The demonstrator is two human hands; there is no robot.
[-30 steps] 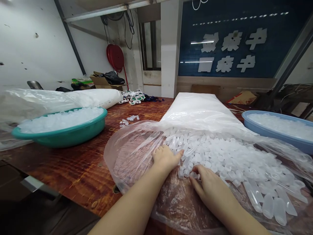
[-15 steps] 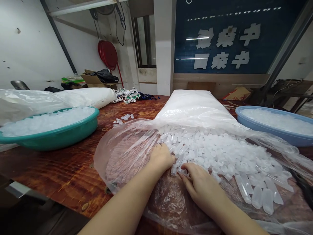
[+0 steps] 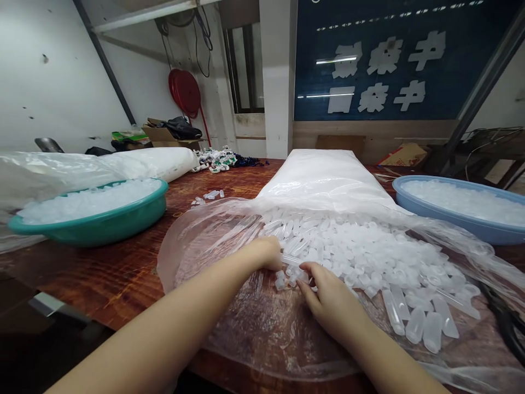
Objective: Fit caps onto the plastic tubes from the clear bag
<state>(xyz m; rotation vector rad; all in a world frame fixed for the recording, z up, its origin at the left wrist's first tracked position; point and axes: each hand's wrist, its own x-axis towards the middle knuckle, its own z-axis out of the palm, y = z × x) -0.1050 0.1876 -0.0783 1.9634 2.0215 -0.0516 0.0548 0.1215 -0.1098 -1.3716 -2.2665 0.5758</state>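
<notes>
My left hand [image 3: 268,253] is closed, its fingers curled at the left edge of a pile of translucent plastic pieces [image 3: 365,246]. A clear plastic tube [image 3: 290,260] sticks out from its fingertips toward my right hand [image 3: 332,293]. The thumb and index finger of my right hand are bent around a small translucent plastic piece [image 3: 303,274], close to the tube's end. Whether the tube and this piece are joined, I cannot tell. Under the hands, the mouth of a clear plastic bag [image 3: 229,312] spreads over the table, with the pieces lying on it.
The full white bag [image 3: 320,175] lies behind the pile. A green basin [image 3: 110,221] on the left and a blue basin [image 3: 455,210] on the right hold similar pieces. Black-handled scissors or a similar tool [image 3: 506,323] lie at right. Loose pieces [image 3: 209,196] rest on the wooden table [image 3: 135,290].
My left hand has shifted slightly left, and a clear tube now shows between both hands. My right hand has moved a little left and up. The view has tilted slightly.
</notes>
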